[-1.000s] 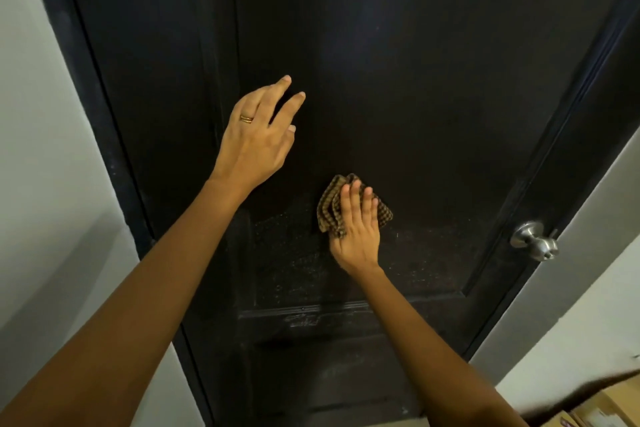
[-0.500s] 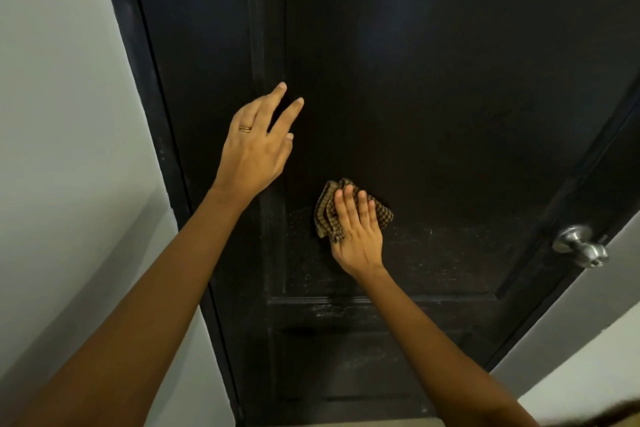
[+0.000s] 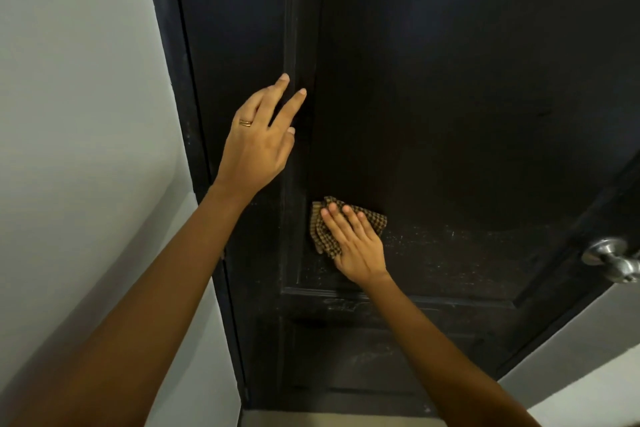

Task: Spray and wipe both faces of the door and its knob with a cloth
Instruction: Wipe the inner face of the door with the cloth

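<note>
Dark door (image 3: 450,114), cloth (image 3: 319,236) beneath right fingers (image 3: 341,226)

The right hand (image 3: 358,248) has slid the cloth (image 3: 320,236) leftward across the door (image 3: 235,28), from nearer the middle of the panel (image 3: 450,132) to its left edge, just beside the moulding (image 3: 294,38). Its fingers now slant up to the left. The left hand (image 3: 258,146) has drifted left too, and its fingertips now lie over the moulding rather than the panel. The view has swung left, so the knob (image 3: 613,258) is cut off at the right.
</note>
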